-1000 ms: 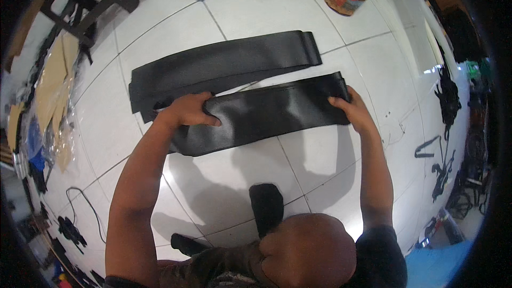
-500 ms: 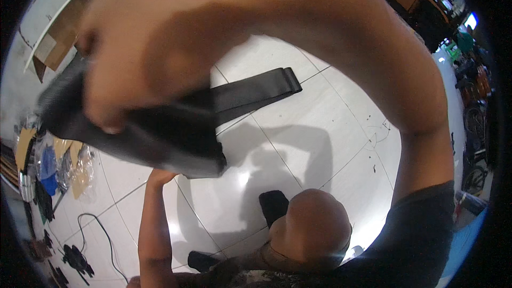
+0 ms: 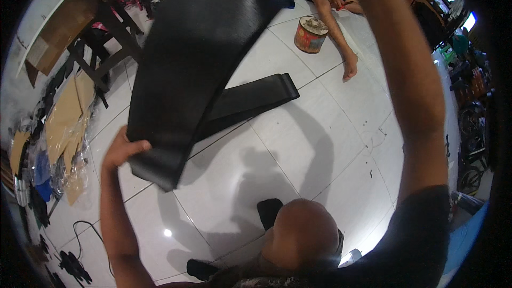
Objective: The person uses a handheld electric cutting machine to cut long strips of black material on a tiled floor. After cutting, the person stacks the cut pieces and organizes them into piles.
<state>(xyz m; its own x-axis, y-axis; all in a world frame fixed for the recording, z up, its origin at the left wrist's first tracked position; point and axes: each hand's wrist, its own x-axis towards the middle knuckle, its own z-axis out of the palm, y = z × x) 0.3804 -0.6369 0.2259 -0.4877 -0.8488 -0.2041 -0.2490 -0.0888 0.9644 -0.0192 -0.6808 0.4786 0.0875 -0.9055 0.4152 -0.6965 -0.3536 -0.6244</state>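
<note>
A wide sheet of black, leather-like material (image 3: 197, 48) hangs in front of me, slanting from lower left up to the top edge. Its lower end is gripped by my left hand (image 3: 125, 149), with the thumb across the front face and the other fingers hidden. My right arm (image 3: 413, 74) reaches up along the right side. The hand at its end is cut off by the top edge and blurred near the sheet's upper end, so its fingers do not show. Behind the sheet, a folded black strip (image 3: 250, 100) lies on the white tiles.
Ahead stands a round reddish tin (image 3: 311, 36) beside another person's bare leg (image 3: 336, 32). Beige sheets in clear plastic (image 3: 66, 117) lie at left, near a dark wooden stand (image 3: 106, 48). A thin cable (image 3: 77, 240) runs across the floor at lower left.
My right arm has swung from across the view up and to the right, drawing the black sheet out lengthwise. My left hand has moved up and left with the lower end.
</note>
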